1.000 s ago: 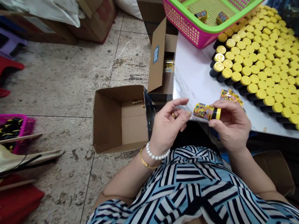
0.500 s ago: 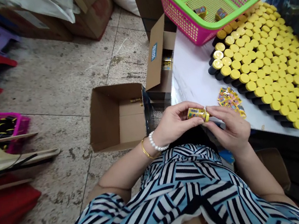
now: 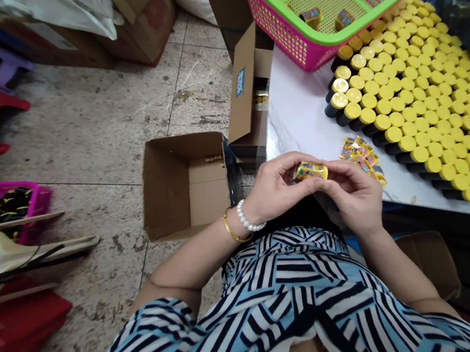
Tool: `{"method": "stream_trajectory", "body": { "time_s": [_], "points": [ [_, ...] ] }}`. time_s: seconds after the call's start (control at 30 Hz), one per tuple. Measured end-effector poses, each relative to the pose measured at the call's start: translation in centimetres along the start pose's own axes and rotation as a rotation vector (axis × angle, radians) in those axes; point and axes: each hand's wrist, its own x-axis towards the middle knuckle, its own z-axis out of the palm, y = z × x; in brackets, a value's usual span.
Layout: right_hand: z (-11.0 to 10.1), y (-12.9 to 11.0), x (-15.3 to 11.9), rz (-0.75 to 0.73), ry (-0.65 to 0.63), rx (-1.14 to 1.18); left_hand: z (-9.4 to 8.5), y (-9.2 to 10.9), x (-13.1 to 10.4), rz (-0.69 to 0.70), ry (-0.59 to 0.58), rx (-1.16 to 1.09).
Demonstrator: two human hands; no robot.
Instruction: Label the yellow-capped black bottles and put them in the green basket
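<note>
We hold the labelled tube (image 3: 312, 171) crosswise between both hands at the near edge of the surface (image 3: 293, 120). The left hand (image 3: 283, 187) has its grip pinched around the body, presumably to steady it; the right hand (image 3: 355, 194) has its grip pinched at the yellow end. Loose wrappers (image 3: 361, 155) lie just beyond, likely for short reach. Yellow-capped tubes (image 3: 420, 107) stand packed upright, probably for mutual support. Between these, the basket (image 3: 275, 26) and the left edge, we have bare room.
</note>
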Motion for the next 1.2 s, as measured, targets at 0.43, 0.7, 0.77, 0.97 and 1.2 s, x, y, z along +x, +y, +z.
{"method": "stream_trajectory", "body": {
  "time_s": [0.43,0.7,0.77,0.97,1.2],
  "points": [
    [-0.2,0.6,0.1,0.072,-0.048,0.043,-1.1,-0.6,0.4,-0.248,-0.1,-0.224],
    [-1.9,0.6,1.4,0.33,-0.301,0.277,-1.1,-0.5,0.8,-0.387,-0.251,-0.396],
    [-1.8,1.0,1.2,0.345,-0.242,0.275,-1.0,-0.7,0.8,-0.408,-0.237,-0.406],
    [-1.4,0.2,1.7,0.039,-0.151,0.048,-0.7,-0.5,0.5,-0.458,-0.184,-0.372],
    [-1.1,-0.3,2.5,-0.161,-0.156,-0.112,-0.6,-0.6,0.6,-0.431,-0.176,-0.404]
  ]
}}
